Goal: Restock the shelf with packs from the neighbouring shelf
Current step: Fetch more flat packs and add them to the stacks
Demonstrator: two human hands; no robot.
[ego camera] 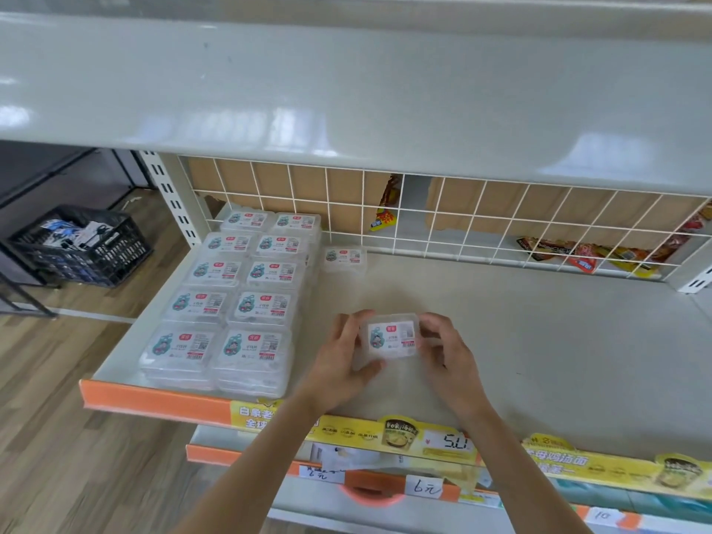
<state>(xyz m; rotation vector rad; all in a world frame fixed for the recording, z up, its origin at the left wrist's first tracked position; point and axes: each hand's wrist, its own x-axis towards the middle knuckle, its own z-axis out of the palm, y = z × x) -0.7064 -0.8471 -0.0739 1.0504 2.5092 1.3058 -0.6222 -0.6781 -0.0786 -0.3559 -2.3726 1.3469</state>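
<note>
A small clear plastic pack with a white label [392, 336] is held between both hands just above the grey shelf [539, 341]. My left hand [343, 354] grips its left side, thumb under the near edge. My right hand [443, 348] pinches its right side. To the left, two columns of the same packs [235, 298] stand stacked, running from the shelf's front edge to the back grid. One single pack [344, 258] lies apart at the back, right of the columns.
A white wire grid [443, 217] with brown cardboard behind it closes the shelf's back; snack bags [585, 252] lie beyond it. An upper shelf [346, 90] overhangs. Orange and yellow price strips [385, 429] line the front edge. A black crate [81, 244] sits on the wood floor at left.
</note>
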